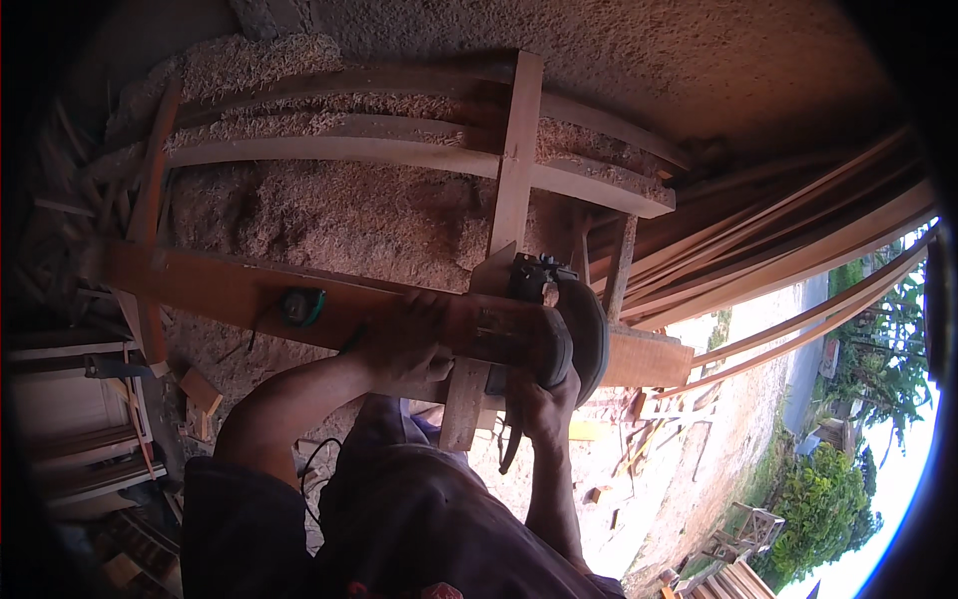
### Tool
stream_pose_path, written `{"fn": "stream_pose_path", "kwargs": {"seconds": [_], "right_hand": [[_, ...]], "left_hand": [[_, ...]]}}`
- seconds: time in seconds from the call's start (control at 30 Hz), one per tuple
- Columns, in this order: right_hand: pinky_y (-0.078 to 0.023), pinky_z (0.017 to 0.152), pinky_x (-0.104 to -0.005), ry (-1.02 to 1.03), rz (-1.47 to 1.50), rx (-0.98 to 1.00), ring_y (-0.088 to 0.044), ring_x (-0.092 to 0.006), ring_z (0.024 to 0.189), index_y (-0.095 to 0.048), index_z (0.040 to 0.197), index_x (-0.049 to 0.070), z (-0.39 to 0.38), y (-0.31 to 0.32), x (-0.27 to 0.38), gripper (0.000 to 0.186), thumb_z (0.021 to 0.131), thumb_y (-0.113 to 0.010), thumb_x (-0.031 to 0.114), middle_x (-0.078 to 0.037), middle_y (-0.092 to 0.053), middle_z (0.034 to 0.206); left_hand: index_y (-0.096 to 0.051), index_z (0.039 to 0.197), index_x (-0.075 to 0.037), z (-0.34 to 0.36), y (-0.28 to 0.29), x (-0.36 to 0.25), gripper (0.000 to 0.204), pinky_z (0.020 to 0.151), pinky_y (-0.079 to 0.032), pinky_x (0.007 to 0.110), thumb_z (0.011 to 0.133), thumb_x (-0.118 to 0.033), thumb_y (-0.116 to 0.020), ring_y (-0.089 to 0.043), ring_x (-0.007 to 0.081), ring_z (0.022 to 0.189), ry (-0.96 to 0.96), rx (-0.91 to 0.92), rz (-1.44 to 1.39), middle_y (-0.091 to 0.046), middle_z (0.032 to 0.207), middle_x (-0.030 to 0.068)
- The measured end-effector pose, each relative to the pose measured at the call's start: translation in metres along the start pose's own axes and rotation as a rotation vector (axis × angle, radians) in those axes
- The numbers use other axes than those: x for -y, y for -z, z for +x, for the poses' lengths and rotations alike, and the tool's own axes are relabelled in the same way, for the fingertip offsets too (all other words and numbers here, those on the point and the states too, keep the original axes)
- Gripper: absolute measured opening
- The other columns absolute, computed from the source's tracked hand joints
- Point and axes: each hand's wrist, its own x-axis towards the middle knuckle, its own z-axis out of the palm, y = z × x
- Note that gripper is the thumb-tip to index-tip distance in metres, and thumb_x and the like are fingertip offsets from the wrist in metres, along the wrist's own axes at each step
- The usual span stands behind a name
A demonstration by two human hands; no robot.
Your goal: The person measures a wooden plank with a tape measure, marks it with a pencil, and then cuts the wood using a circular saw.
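Note:
A long reddish-brown wooden board (225, 295) lies crosswise in front of me on a timber stand. My left hand (404, 334) grips its near edge, left of the middle, with the fingers over the top face. My right hand (544, 401) is closed around the handle of a dark power tool that looks like a handheld circular saw (591, 334). It rests on the board, its rounded guard to the right; its blade is hidden. Left of my left hand, a green and black tape measure (302, 305) sits on the board.
An upright crosspiece (514, 160) and long rails (329, 152) form the stand, with wood shavings (349, 215) heaped around. Long planks (778, 255) are stacked at the right. A black cord (307, 489) loops beside me. Wooden frames (90, 419) stand at the left.

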Motion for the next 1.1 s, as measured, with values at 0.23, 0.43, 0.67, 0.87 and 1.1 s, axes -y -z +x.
{"fn": "stream_pose_path", "kwargs": {"seconds": [0.23,0.43,0.67,0.87,1.1], "right_hand": [[-0.050,0.068,-0.0267,-0.106,-0.007,0.031,-0.058,-0.0084,0.074,-0.063,0.104,0.002,0.002,0.005,-0.001,0.023,0.082,-0.068,0.007,0.000,-0.064,0.085],[-0.049,0.066,-0.0263,-0.068,-0.015,0.018,-0.058,-0.0088,0.072,-0.063,0.102,0.002,0.004,0.001,0.007,0.021,0.082,-0.067,0.005,0.000,-0.064,0.084],[-0.048,0.057,-0.0256,0.015,-0.041,0.003,-0.059,-0.0098,0.063,-0.061,0.094,0.003,0.006,-0.003,0.009,0.015,0.080,-0.065,0.002,-0.001,-0.063,0.076],[-0.048,0.059,-0.0245,0.003,0.003,-0.004,-0.058,-0.0087,0.065,-0.064,0.098,0.001,0.005,-0.006,0.013,0.016,0.083,-0.066,0.001,0.000,-0.064,0.080],[-0.051,0.078,-0.0277,0.027,-0.030,0.027,-0.062,-0.0102,0.087,-0.066,0.118,-0.001,0.006,-0.006,0.022,0.033,0.086,-0.068,0.006,-0.004,-0.071,0.102]], "left_hand": [[-0.061,0.121,0.012,0.001,0.000,-0.001,0.069,0.116,-0.032,0.049,0.087,-0.048,-0.064,-0.043,0.0399,0.131,0.010,0.045,0.017,-0.051,0.130,0.0261],[-0.055,0.129,0.013,0.001,-0.006,0.000,0.075,0.117,-0.032,0.049,0.086,-0.048,-0.065,-0.044,0.0404,0.132,0.036,0.049,0.012,-0.050,0.133,0.0277],[-0.051,0.133,0.013,0.000,-0.004,0.000,0.076,0.118,-0.030,0.051,0.087,-0.046,-0.065,-0.041,0.0421,0.136,0.037,0.065,-0.032,-0.047,0.138,0.0296],[-0.050,0.136,0.012,0.002,-0.001,-0.002,0.078,0.118,-0.031,0.051,0.088,-0.046,-0.066,-0.041,0.0424,0.136,0.051,0.110,-0.007,-0.046,0.140,0.0291],[-0.038,0.147,0.009,0.001,-0.006,-0.005,0.087,0.117,-0.032,0.050,0.085,-0.042,-0.071,-0.042,0.0405,0.136,0.045,0.055,0.033,-0.046,0.141,0.0268]]}}
